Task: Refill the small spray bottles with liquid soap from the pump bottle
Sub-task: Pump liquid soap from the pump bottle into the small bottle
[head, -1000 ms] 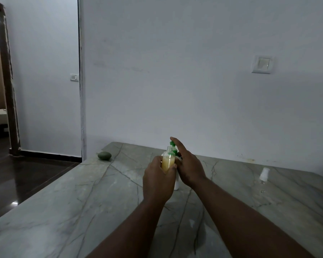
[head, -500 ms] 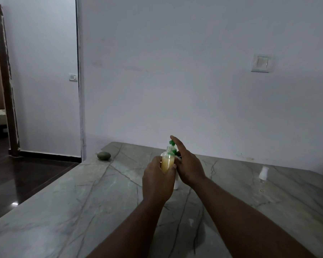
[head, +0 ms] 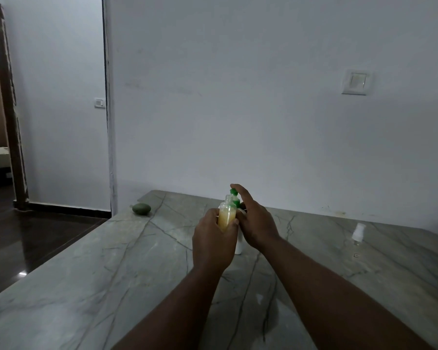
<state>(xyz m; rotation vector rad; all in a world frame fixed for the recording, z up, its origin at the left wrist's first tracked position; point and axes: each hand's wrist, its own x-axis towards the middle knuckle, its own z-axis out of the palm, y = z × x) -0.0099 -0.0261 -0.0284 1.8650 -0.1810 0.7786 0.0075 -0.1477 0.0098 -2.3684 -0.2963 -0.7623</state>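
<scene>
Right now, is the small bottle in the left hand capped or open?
Open: the small bottle shows a bare, uncapped neck; the left hand grips its body.

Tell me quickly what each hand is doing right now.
Left hand: holding the small bottle, fingers wrapped round it.
Right hand: open, fingers resting straight on the green pump.
</scene>
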